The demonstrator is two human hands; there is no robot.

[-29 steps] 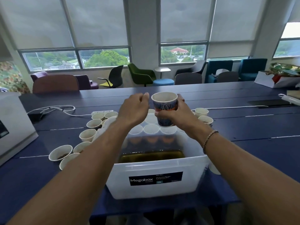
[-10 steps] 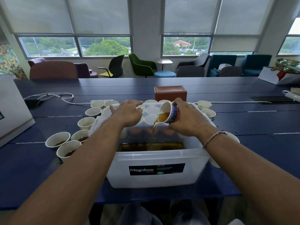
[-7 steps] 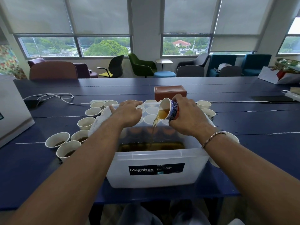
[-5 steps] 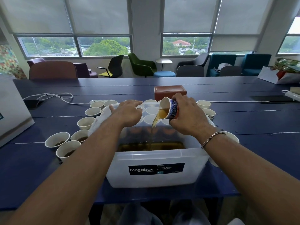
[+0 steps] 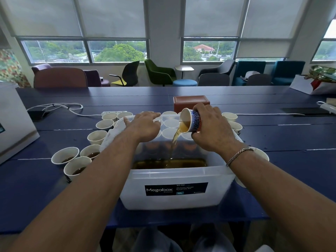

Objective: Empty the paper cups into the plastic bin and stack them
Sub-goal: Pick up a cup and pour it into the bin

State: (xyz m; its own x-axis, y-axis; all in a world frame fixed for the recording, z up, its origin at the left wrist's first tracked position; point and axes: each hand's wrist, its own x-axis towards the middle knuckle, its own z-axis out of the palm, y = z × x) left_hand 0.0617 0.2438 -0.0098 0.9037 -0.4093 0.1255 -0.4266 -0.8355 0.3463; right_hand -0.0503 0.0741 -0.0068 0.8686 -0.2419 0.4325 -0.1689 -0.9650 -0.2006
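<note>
A paper cup (image 5: pixel 190 122) is being tipped over the plastic bin (image 5: pixel 174 179).
The right hand (image 5: pixel 211 128) is gripping the paper cup sideways above the bin's 1 o'clock corner, with brown liquid (image 5: pixel 174 140) streaming into the pool inside. The left hand (image 5: pixel 145 126) is resting relaxed on the rim at 11 o'clock. Part-filled cups (image 5: pixel 65 155) are sitting at 9 o'clock.

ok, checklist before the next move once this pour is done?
1. The stream lands inside the plastic bin: ok.
2. The patterned cup is empty: not ok, liquid is pouring out.
3. The right hand grips the cup: ok, fingers curled round it.
4. The left hand rests on the bin's far rim: ok.
5. Bin headroom: ok, the liquid pool sits low.
6. A stack ready to take the cup: cannot tell.
</note>
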